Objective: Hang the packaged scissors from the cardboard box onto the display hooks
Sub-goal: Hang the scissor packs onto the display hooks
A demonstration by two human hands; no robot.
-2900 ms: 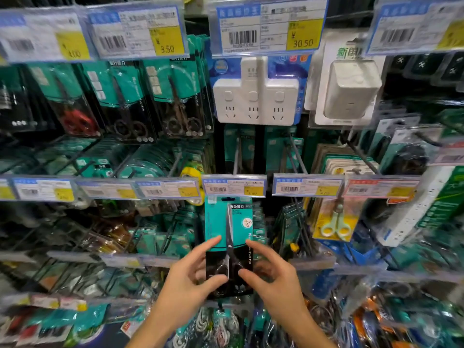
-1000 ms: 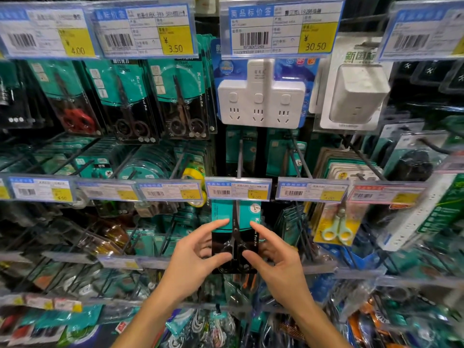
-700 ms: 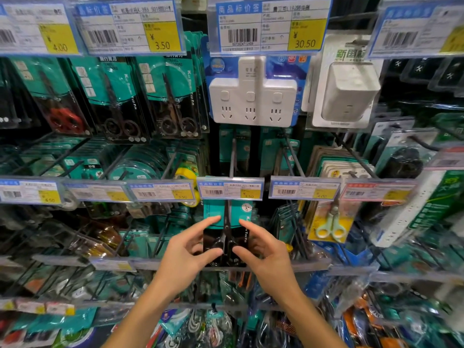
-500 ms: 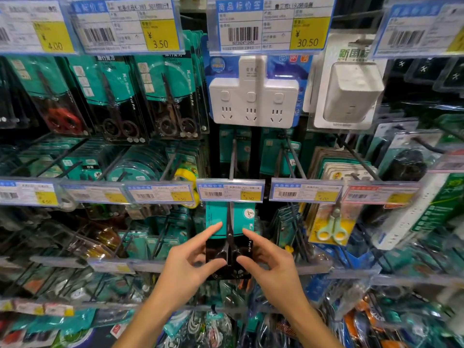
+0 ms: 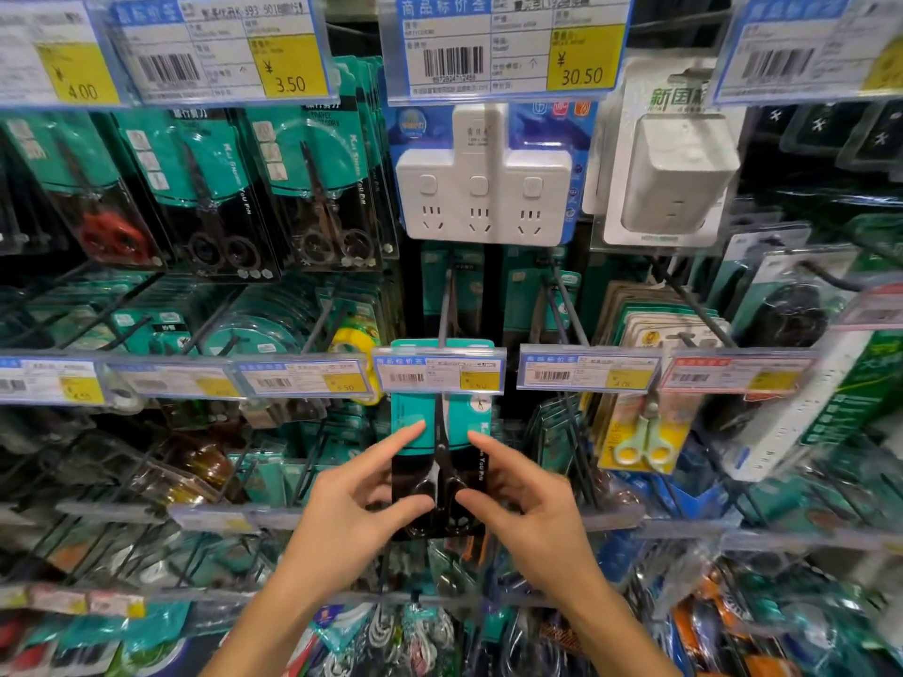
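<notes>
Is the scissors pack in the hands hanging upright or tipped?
Upright. The scissors pack hangs straight, top edge tucked behind the price tag, left hand and right hand pinching its lower half.

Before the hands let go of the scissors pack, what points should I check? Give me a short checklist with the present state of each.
1. Both hands hold the pack: ok. The left hand and right hand pinch the packaged scissors from either side.
2. Top of the pack reaches the hook: ok, its teal edge shows above the price tag.
3. Hang hole threaded on the hook: cannot tell, the price tag covers it.
4. Pack hangs straight: ok, it looks upright.
5. Pack faces forward: ok, the scissors show.
6. Neighbouring yellow scissors pack undisturbed: ok, it hangs apart.
</notes>
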